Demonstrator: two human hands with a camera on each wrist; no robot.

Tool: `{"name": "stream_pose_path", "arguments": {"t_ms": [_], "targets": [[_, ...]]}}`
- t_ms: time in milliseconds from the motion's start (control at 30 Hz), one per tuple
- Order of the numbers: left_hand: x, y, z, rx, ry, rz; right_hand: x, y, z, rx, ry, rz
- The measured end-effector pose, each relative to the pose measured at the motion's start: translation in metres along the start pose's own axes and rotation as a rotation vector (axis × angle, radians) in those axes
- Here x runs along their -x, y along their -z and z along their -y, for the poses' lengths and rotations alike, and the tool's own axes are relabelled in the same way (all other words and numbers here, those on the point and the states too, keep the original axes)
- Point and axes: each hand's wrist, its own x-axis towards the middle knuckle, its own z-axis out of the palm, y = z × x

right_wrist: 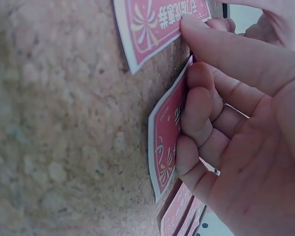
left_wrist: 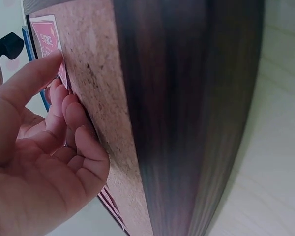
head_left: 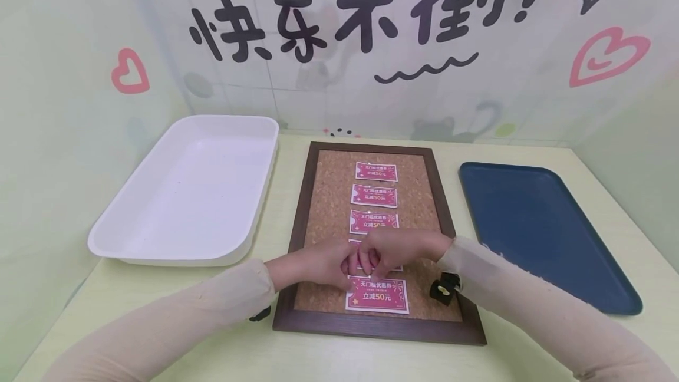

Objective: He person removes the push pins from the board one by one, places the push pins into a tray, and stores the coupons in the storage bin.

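Note:
Five red-and-white coupons lie in a column on a framed cork board [head_left: 329,193]. Both hands meet over the lower part, covering much of the fourth coupon. My left hand [head_left: 323,261] comes in from the left; its thumb tip rests on the lowest coupon [head_left: 376,296], as the left wrist view shows. My right hand [head_left: 395,249] has its thumb at that coupon's upper edge. In the right wrist view its loosely bent fingers touch the fourth coupon [right_wrist: 164,132], apart from the thumb. A small shiny pin [head_left: 369,276] shows at the lowest coupon's top edge.
To the left stands a deep white tray [head_left: 207,193]. A dark blue flat tray [head_left: 536,217] lies on the right. The board's dark wooden frame [head_left: 376,327] rests on a pale table [head_left: 254,358], with a printed wall behind.

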Motion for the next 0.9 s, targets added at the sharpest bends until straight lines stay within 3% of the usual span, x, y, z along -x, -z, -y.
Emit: {"name": "stream_pose_path", "arguments": {"t_ms": [900], "targets": [[-0.0019, -0.0007, -0.0028, 0.106, -0.010, -0.005, 0.0005, 0.0004, -0.0021, -0.014, 0.006, 0.000]]}}
